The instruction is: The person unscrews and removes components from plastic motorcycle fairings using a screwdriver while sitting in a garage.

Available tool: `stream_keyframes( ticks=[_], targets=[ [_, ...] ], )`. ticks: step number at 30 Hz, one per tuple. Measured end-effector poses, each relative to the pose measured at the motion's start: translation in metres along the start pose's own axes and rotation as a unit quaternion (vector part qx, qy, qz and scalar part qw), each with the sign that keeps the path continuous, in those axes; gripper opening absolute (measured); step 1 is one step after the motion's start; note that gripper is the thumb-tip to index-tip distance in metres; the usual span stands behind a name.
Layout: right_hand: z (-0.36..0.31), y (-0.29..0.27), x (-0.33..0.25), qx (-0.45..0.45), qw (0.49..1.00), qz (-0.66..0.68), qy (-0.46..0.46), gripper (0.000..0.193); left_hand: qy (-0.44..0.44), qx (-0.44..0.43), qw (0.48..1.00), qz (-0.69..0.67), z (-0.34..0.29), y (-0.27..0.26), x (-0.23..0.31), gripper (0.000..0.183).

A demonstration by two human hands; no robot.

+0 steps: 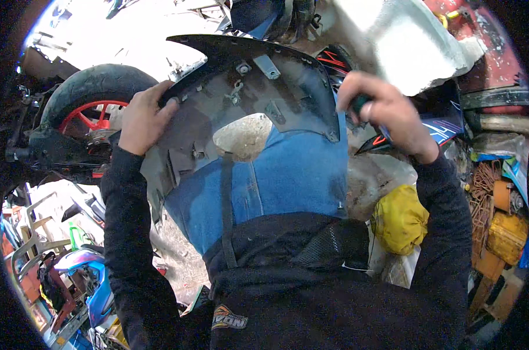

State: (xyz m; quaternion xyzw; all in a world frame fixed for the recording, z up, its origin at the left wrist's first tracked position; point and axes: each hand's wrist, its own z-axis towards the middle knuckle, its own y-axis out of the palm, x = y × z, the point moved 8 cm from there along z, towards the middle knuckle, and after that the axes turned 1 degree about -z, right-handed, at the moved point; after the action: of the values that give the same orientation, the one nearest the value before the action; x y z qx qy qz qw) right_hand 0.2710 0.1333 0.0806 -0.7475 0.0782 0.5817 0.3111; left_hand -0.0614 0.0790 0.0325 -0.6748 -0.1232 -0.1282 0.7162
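Observation:
A large curved dark plastic fairing panel (293, 76), its inner side with clips and tabs turned up, rests across my lap over the blue jeans. My left hand (146, 116) grips its left edge, thumb on the inner face and fingers around the rim. To the right of the panel, raised and a little blurred, my right hand (387, 114) is closed around a small dark green object (360, 104). Most of that object is hidden in the fingers, so its kind cannot be made out.
A motorcycle wheel (98, 111) with a red rim stands at the left. Glossy dark panels with red and blue stripes (445, 128) lie behind my right hand. A yellow bag (401, 220) sits beside my right forearm. Loose parts, including a blue fairing (98, 291), crowd the lower left.

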Motion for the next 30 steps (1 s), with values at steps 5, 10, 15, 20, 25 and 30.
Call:
stream_keyframes(
  ticks=[5,10,15,20,25,30],
  targets=[
    [-0.029,0.076,0.054,-0.197,0.951,-0.230,-0.069,0.020,-0.022,-0.056,0.998,-0.027,0.013,0.028,0.003,0.043],
    [-0.052,0.107,0.090,-0.273,0.925,-0.260,-0.048,0.024,0.071,-0.086,0.992,-0.059,0.025,0.074,0.045,0.044],
    [-0.070,0.107,0.091,-0.292,0.917,-0.272,-0.007,0.029,0.098,-0.114,0.988,-0.039,0.038,0.102,0.070,0.045],
    [-0.087,0.118,0.089,-0.335,0.853,-0.400,-0.004,0.036,0.092,-0.146,0.985,-0.028,0.045,0.115,0.084,0.046],
    [-0.094,0.130,0.082,-0.310,0.839,-0.445,-0.050,0.021,0.098,-0.175,0.979,-0.042,0.047,0.128,0.088,0.046],
    [-0.096,0.147,0.100,-0.371,0.776,-0.509,-0.015,0.026,0.095,-0.180,0.979,-0.025,0.048,0.128,0.088,0.047]
  ],
)
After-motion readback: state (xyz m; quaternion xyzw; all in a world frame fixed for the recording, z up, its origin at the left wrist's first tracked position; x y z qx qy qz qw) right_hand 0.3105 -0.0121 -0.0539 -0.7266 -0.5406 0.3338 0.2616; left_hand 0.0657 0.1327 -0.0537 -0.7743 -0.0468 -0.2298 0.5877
